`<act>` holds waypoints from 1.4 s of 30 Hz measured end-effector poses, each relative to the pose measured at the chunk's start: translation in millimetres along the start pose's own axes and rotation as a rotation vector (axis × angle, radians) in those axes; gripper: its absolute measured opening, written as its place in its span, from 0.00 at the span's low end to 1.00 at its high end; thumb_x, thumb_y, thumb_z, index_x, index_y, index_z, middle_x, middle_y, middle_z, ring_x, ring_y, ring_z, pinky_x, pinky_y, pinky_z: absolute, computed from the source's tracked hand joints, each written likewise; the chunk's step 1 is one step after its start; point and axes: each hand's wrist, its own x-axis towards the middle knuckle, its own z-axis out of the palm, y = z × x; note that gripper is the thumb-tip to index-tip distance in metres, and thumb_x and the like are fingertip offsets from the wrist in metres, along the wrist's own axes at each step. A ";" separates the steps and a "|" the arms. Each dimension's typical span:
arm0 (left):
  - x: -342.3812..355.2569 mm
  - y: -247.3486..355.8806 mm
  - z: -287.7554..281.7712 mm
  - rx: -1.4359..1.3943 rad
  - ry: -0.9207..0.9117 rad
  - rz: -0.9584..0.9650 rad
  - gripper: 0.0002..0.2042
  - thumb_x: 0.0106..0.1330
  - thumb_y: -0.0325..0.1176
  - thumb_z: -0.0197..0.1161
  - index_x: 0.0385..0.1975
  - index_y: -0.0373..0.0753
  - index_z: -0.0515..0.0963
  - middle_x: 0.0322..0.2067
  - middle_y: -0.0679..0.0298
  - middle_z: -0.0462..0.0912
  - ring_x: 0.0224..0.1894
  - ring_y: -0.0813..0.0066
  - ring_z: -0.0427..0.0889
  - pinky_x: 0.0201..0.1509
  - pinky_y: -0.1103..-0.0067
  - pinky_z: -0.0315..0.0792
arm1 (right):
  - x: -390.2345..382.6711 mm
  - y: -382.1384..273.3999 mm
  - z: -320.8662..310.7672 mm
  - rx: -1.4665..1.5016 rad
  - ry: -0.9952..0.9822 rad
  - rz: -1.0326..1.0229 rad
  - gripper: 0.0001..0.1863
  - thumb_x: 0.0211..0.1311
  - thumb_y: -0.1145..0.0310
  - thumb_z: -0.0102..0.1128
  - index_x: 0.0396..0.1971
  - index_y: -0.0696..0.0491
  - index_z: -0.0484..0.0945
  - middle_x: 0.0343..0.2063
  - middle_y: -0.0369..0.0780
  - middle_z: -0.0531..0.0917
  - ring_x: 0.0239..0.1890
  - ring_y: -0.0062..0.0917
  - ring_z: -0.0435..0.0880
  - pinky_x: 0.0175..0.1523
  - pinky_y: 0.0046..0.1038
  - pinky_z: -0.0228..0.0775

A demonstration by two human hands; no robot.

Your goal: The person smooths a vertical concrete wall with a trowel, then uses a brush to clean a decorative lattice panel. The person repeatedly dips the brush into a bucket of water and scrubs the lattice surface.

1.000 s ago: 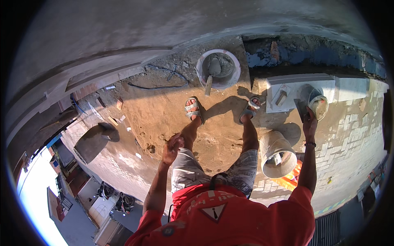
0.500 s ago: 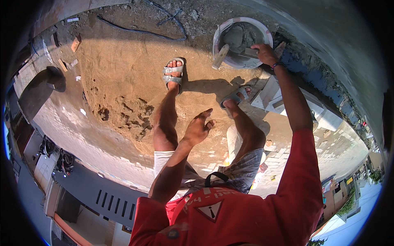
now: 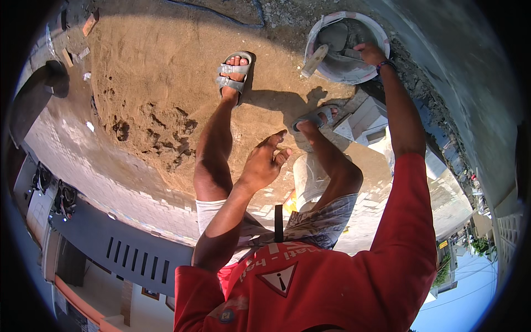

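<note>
A round pale tub (image 3: 310, 41) of wet grey mortar (image 3: 359, 34) stands at the upper right. My right hand (image 3: 371, 53) reaches over its right side, fingers closed on a small trowel (image 3: 352, 53) with a narrow flat blade; the hand covers its grip. Resting in the same tub is a larger trowel (image 3: 315, 61), its wooden handle leaning out over the near left rim and its blade in the mortar. My left hand (image 3: 264, 165) hangs in the air between my knees, fingers loosely bent and apart, with nothing visible in it.
Brown sand (image 3: 155, 72) covers the ground around my sandalled feet. Pale flat boards (image 3: 362, 123) lie beside my right foot, and a white bucket (image 3: 310, 177) stands between my legs. A grey wall (image 3: 470, 83) runs along the right. A dark hose (image 3: 221, 12) lies beyond the sand.
The view has shifted, so the ground and tub sit differently in the picture. My right hand stays at the tub with the small trowel; my left hand keeps about the same pose.
</note>
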 end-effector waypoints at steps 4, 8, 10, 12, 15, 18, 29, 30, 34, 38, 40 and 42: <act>0.6 -0.9 1.2 0.012 0.011 0.019 0.23 0.68 0.39 0.57 0.58 0.33 0.66 0.52 0.46 0.75 0.47 0.56 0.80 0.48 0.69 0.74 | 0.3 -2.7 2.6 -0.044 0.009 -0.009 0.14 0.57 0.72 0.50 0.39 0.47 0.83 0.40 0.41 0.84 0.42 0.33 0.83 0.47 0.33 0.74; 0.7 -0.3 4.1 0.035 0.026 0.053 0.23 0.68 0.39 0.57 0.58 0.33 0.66 0.51 0.46 0.76 0.49 0.55 0.80 0.49 0.69 0.74 | 3.3 6.2 8.3 -0.108 0.007 -0.051 0.15 0.56 0.73 0.49 0.40 0.49 0.83 0.40 0.42 0.84 0.43 0.34 0.83 0.47 0.32 0.74; 1.1 2.9 4.4 0.026 0.015 0.027 0.22 0.68 0.39 0.56 0.58 0.33 0.66 0.50 0.45 0.76 0.49 0.54 0.79 0.49 0.68 0.74 | 6.0 13.7 11.5 -0.204 0.031 -0.161 0.19 0.54 0.79 0.45 0.44 0.54 0.81 0.39 0.45 0.84 0.39 0.35 0.84 0.40 0.30 0.78; 1.6 3.9 5.3 0.030 0.016 0.018 0.23 0.68 0.39 0.56 0.58 0.34 0.66 0.49 0.45 0.77 0.49 0.53 0.79 0.49 0.68 0.74 | 2.6 14.0 13.9 -0.237 0.072 -0.149 0.19 0.54 0.78 0.47 0.43 0.53 0.81 0.35 0.45 0.84 0.39 0.31 0.84 0.41 0.28 0.77; 4.8 1.0 8.2 0.031 0.035 -0.009 0.23 0.67 0.39 0.56 0.58 0.35 0.66 0.48 0.45 0.77 0.47 0.53 0.80 0.48 0.68 0.73 | -15.2 -18.0 -1.6 -0.132 -0.040 0.003 0.18 0.55 0.77 0.47 0.44 0.52 0.81 0.34 0.42 0.84 0.40 0.27 0.83 0.44 0.27 0.76; 10.3 6.7 5.9 -0.005 0.021 -0.068 0.23 0.67 0.40 0.57 0.58 0.36 0.66 0.48 0.45 0.77 0.44 0.52 0.81 0.48 0.68 0.73 | -58.6 -29.6 -27.8 0.489 -0.193 0.215 0.17 0.59 0.74 0.47 0.47 0.53 0.79 0.39 0.39 0.82 0.42 0.23 0.82 0.46 0.27 0.76; -4.8 -24.9 -14.4 -0.207 0.116 0.196 0.16 0.71 0.28 0.50 0.57 0.31 0.66 0.40 0.58 0.80 0.40 0.77 0.76 0.48 0.81 0.70 | -307.5 -125.4 -62.8 1.896 -0.391 -0.323 0.20 0.63 0.72 0.48 0.54 0.58 0.71 0.51 0.43 0.78 0.53 0.31 0.78 0.59 0.36 0.68; -11.8 -20.5 -19.8 -0.326 0.111 0.268 0.16 0.71 0.27 0.50 0.56 0.32 0.67 0.39 0.58 0.80 0.40 0.77 0.76 0.47 0.81 0.71 | -338.4 -164.3 -73.9 1.928 -0.494 -0.489 0.20 0.61 0.72 0.49 0.54 0.58 0.71 0.52 0.44 0.77 0.55 0.33 0.77 0.61 0.37 0.66; -33.7 41.4 -91.9 -0.201 0.152 0.399 0.14 0.70 0.28 0.51 0.53 0.33 0.70 0.37 0.58 0.82 0.43 0.73 0.81 0.48 0.79 0.73 | -414.8 -254.2 -72.7 2.096 -0.229 -0.545 0.22 0.63 0.67 0.52 0.56 0.58 0.70 0.54 0.44 0.76 0.57 0.35 0.74 0.62 0.39 0.65; -46.7 125.8 -190.1 -0.237 0.193 0.571 0.14 0.68 0.25 0.48 0.52 0.33 0.71 0.39 0.58 0.82 0.39 0.72 0.80 0.46 0.77 0.74 | -480.3 -368.3 -118.0 2.097 -0.313 -0.982 0.24 0.61 0.65 0.56 0.57 0.56 0.69 0.55 0.44 0.75 0.58 0.34 0.73 0.60 0.39 0.66; -57.4 176.9 -244.9 -0.226 0.285 0.773 0.12 0.68 0.25 0.50 0.50 0.33 0.72 0.39 0.57 0.82 0.41 0.72 0.80 0.47 0.77 0.73 | -486.7 -404.4 -144.1 2.006 -0.293 -1.080 0.25 0.61 0.64 0.57 0.57 0.56 0.69 0.54 0.43 0.76 0.56 0.34 0.75 0.59 0.38 0.67; -91.0 254.5 -305.6 -0.121 0.441 0.944 0.12 0.68 0.25 0.51 0.49 0.33 0.72 0.39 0.56 0.81 0.42 0.70 0.80 0.48 0.77 0.73 | -499.8 -432.2 -163.6 1.957 -0.213 -1.118 0.25 0.60 0.64 0.59 0.56 0.56 0.70 0.53 0.43 0.77 0.54 0.34 0.77 0.57 0.37 0.68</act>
